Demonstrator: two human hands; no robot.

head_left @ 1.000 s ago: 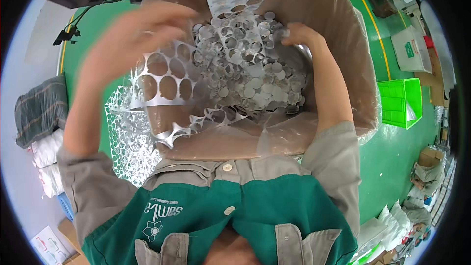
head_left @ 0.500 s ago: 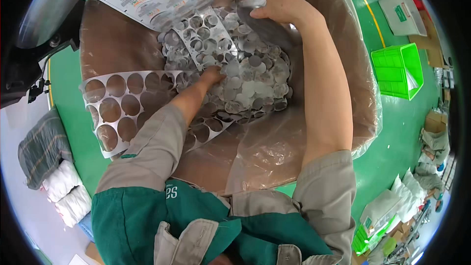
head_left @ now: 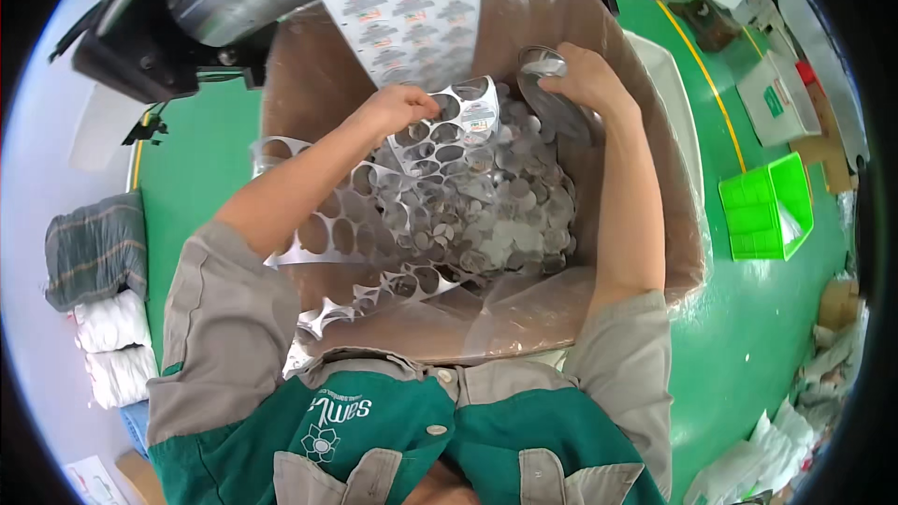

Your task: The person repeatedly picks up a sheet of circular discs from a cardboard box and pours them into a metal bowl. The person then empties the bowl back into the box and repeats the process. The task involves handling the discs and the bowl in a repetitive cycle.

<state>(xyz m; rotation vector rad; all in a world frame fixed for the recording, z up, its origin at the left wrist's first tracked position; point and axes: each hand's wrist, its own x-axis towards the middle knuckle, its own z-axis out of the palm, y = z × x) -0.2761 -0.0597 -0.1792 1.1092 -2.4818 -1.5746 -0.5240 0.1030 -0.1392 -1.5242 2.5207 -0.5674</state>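
Since half a second ago, the left hand point(head_left: 404, 105) has lifted off the heap and now pinches the top edge of the punched-out foil strip point(head_left: 440, 145). Opposite, the right hand point(head_left: 582, 78) grips a stack of round foil lids point(head_left: 544, 75). Both hover over loose discs point(head_left: 496, 215) filling the cardboard box point(head_left: 669, 224).

— At top centre? Printed label sheet point(head_left: 402, 0), white with rows of small multicoloured prints, hanging down into the large brown carton point(head_left: 673, 224).
— Off to the right? White box point(head_left: 781, 98) with green and red marks on the green floor, just above a bright green crate point(head_left: 762, 206); brown cardboard scraps point(head_left: 837, 304) below.
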